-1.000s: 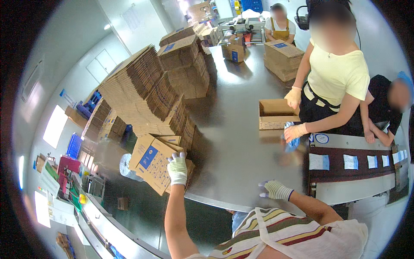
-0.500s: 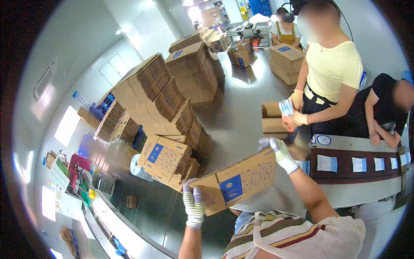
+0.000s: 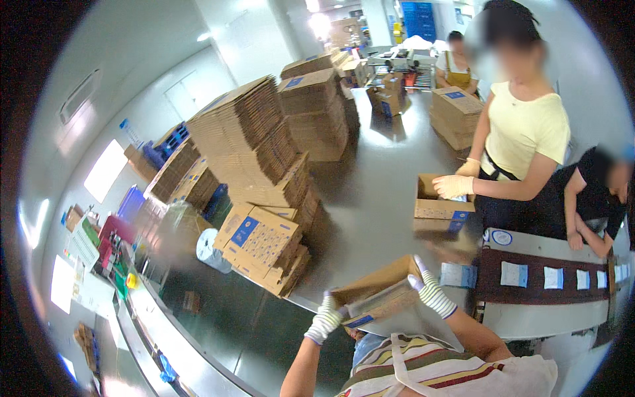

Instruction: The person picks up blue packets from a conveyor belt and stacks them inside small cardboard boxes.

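A brown cardboard box [image 3: 374, 282] with a blue patch is spread into an open frame between my two hands, just in front of my striped apron. My left hand [image 3: 325, 320], in a striped glove, grips its left end. The right hand [image 3: 431, 288], gloved alike, has its fingers around the right end. Through the opened box the shiny table surface shows. Left of it, nearest my left hand, lies a pile of flat printed cartons [image 3: 261, 241].
Tall stacks of folded cartons [image 3: 245, 132] stand on the metal table [image 3: 360, 198]. At right, a co-worker's gloved hands reach into an open box [image 3: 440, 213]. A dark conveyor belt [image 3: 529, 298] carries several white-and-blue packets. Another person sits beyond it.
The flat carton in my hands has been opened into a box shape and tilted. The co-worker's packets have moved down into the open box. My view has shifted slightly.
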A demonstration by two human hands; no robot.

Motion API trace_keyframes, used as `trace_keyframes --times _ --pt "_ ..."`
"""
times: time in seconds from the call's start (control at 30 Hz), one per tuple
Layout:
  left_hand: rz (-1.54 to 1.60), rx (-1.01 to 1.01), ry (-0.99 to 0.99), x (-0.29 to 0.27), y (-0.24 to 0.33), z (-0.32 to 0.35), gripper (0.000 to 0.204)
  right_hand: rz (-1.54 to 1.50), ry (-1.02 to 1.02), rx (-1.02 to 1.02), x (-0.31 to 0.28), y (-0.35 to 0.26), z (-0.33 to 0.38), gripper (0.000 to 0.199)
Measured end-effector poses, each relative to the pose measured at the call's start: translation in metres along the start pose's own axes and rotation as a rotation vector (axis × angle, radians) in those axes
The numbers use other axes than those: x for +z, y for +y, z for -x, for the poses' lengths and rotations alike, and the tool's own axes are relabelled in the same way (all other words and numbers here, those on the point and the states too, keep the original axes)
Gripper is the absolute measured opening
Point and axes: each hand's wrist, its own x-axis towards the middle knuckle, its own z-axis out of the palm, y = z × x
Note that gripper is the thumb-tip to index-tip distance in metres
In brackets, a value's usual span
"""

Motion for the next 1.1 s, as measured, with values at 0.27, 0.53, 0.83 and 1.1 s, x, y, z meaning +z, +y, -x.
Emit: trace_keyframes --times 0.27,0.53,0.83,1.1 --pt "-0.558 -0.180 0.102 -0.009 0.069 0.008 0.057 0.683 -0.417 -0.325 -0.004 -0.038 -0.004 0.031" --pt "-0.639 -0.166 0.069 0.010 0.108 0.016 0.054 0.783 -0.534 -0.376 0.006 -0.019 0.001 0.032" --pt "-0.633 -0.152 -0.319 0.028 0.098 -0.036 0.062 0.507 -0.571 -0.263 0.014 -0.012 -0.017 0.025" --pt "-0.614 -0.002 -0.122 0.055 0.078 -0.046 0.041 0.768 -0.223 -0.390 0.036 -0.013 0.009 0.041"
